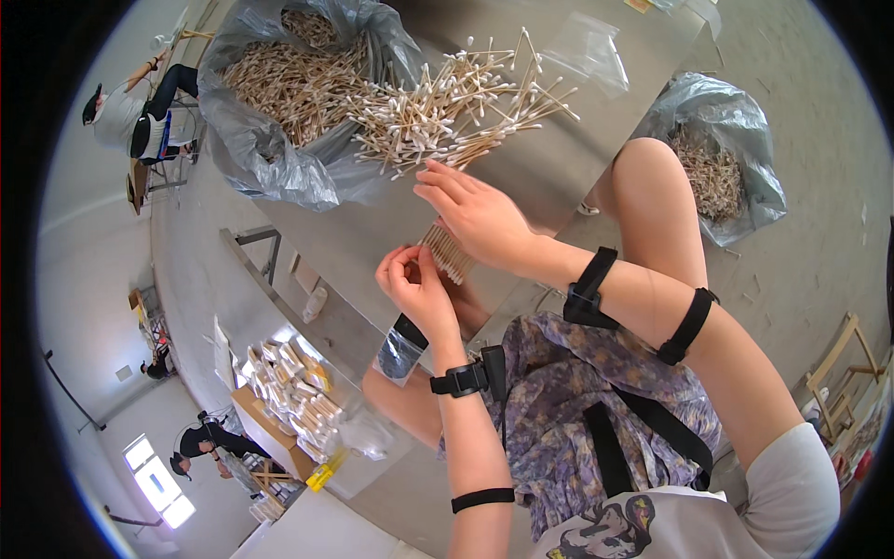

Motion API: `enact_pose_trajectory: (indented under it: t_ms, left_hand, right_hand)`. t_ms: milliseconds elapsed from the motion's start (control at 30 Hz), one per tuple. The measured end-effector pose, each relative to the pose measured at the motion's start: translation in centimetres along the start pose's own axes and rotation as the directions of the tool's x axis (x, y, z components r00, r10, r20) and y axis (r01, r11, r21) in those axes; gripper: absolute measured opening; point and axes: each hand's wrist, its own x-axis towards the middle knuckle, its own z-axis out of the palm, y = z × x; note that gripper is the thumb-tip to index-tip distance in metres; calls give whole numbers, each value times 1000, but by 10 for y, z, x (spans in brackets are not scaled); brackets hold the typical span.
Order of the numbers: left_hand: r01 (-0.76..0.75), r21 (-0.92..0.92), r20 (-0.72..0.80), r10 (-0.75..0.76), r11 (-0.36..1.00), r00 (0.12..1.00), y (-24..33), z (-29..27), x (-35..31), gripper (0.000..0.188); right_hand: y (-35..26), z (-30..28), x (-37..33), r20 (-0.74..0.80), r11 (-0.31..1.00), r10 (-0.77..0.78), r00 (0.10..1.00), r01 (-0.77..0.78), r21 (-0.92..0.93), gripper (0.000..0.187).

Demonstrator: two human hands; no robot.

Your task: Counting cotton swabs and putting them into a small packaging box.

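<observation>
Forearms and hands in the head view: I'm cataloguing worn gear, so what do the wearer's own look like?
Left hand and right hand are gloveless. The left arm wears a black wrist strap with a boxy module and, farther up, a thin black band. The right arm wears two black straps, one with a second module, and a short white sleeve.

Main support: smooth grey-brown tabletop (535,172), upper middle of frame. On it, upper left of centre: big translucent grey plastic bag (226,140), mouth open, full of swabs. Loose heap of white-tipped, tan-stick cotton swabs (447,112) spills from the mouth onto the top. Flat clear plastic bag (596,56) right of the heap, near the edge.

Grey floor (819,168), right side: second translucent grey plastic bag (765,177), open, swabs inside. Stray swabs scattered around. Light wooden frame (835,358) stands far right.
</observation>
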Motion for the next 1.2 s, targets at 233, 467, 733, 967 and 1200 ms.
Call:
enact_pose_trajectory:
  t_ms: [233, 467, 733, 967, 1200]
  left_hand:
    - [-147, 226, 0, 151, 963, 988, -12, 0, 5, 16]
    - [122, -194, -312, -179, 973, 933, -19, -35, 13, 17]
    - [473, 485, -608, -106, 736, 787, -73, -147, 25, 74]
    - [-398, 497, 290, 285, 771, 914, 16, 1, -46, 91]
    - [-427, 599, 306, 299, 678, 904, 22, 32, -32, 96]
  right_hand:
    - [-5, 0, 1, -10, 997, -12, 1000, 11, -74, 39]
    - [-2, -5, 0, -10, 997, -14, 1000, 13, -74, 41]
    - [5, -30, 24, -233, 829, 371, 899, -208, 519, 27]
    - [20, -42, 13, -212, 800, 372, 904, -196, 567, 25]
    - [17, -43, 2, 20, 958, 82, 996, -84, 272, 11]
